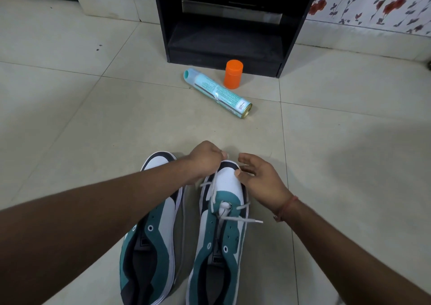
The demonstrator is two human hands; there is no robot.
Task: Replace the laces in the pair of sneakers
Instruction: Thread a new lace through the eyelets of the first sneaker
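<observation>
Two teal, white and black sneakers stand side by side on the floor, toes pointing away from me. The left sneaker (149, 241) has bare eyelets and my left forearm crosses over it. The right sneaker (221, 230) carries a white lace (213, 194) threaded only through its lowest eyelets, one loose end lying off to the right. My left hand (205, 157) is above the right sneaker's toe, fingers curled, pinching one end of that lace and holding it taut. My right hand (258, 178) rests against the toe's right side, thumb on the white toe cap, fingers loosely spread.
A teal spray can (217, 92) lies on its side on the tiled floor ahead, with an orange cap (233, 73) standing upright just behind it. A black shelf unit (233, 24) stands against the far wall. Pale floor tiles (81, 108) spread to both sides.
</observation>
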